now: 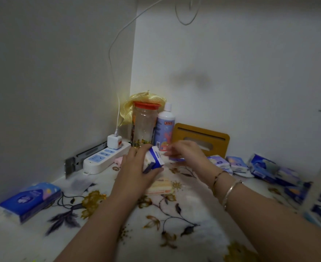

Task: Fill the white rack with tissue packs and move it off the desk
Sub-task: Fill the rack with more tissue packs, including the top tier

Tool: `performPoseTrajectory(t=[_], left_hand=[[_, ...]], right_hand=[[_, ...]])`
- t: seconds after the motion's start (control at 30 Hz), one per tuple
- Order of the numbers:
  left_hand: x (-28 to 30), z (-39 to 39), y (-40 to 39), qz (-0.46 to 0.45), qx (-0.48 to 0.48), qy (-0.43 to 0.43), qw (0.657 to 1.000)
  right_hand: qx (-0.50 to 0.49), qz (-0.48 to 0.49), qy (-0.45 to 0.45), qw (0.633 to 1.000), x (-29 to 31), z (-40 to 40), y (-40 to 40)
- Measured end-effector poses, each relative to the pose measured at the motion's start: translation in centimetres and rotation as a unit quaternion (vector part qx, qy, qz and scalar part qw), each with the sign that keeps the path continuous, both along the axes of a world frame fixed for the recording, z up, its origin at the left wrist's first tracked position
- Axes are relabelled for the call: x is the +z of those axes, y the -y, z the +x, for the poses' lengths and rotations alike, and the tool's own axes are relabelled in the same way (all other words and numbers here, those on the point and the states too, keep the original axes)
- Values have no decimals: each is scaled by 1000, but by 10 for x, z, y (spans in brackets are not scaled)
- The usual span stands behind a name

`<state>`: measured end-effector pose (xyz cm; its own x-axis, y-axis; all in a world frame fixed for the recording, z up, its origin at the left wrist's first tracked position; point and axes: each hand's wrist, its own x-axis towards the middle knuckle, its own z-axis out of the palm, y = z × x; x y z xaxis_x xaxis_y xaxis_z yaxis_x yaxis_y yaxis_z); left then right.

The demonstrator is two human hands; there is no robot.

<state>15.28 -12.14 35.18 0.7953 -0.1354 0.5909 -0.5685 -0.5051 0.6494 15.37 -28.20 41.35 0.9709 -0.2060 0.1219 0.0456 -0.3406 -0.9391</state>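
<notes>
Left hand: the left hand (137, 167) is raised over the middle of the worktop, its grip curled round a small tissue pack (154, 161), thumb under the pack's near end and fingers over the far side.
Held pack: white with a blue band, tilted, lifted clear of the cloth, just in front of the jar and bottle.
Right hand: the right hand (186, 151) reaches in from the right, just beside the held pack; its fingertips are blurred, so I cannot tell whether its grip pinches anything. Two bangles (226, 188) sit on that wrist.
Worktop: the worktop (174, 224) carries a white cloth printed with gold and purple flowers.
Loose packs, right: a cluster of tissue packs (237, 164) lies along the right side near the wall, with more blue ones (269, 170) farther right.
Loose pack, left: a larger blue tissue pack (30, 200) lies near the left wall, well apart from the hands.
White rack: at the right edge a white frame (318, 188) with blue packs behind it; too blurred to be sure what it is.
Back corner: a clear jar with a red lid (144, 125), a white bottle (165, 127) touching its right side, and a wooden stand (201, 138) against the wall.
Power: a white power strip (106, 156) with a plugged charger (114, 141) lies by the left wall.
</notes>
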Motion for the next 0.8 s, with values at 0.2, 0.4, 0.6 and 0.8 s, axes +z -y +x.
performPoseTrajectory(t=[0.2,0.4,0.6,0.8], left_hand=[[8,-12,4,-73,-48,-37,996],[12,-18,10,-48,-76,1,996],[15,-37,32,-87,-116,-6,989],[58,-72,59,-119,-133,20,984]], right_hand=[[-171,-519,-101,831,-38,5,89],[-197,-586,-55,784,-48,-12,98],[-177,-332,44,925,-8,-42,65],[-78,-112,40,990,63,-94,28]])
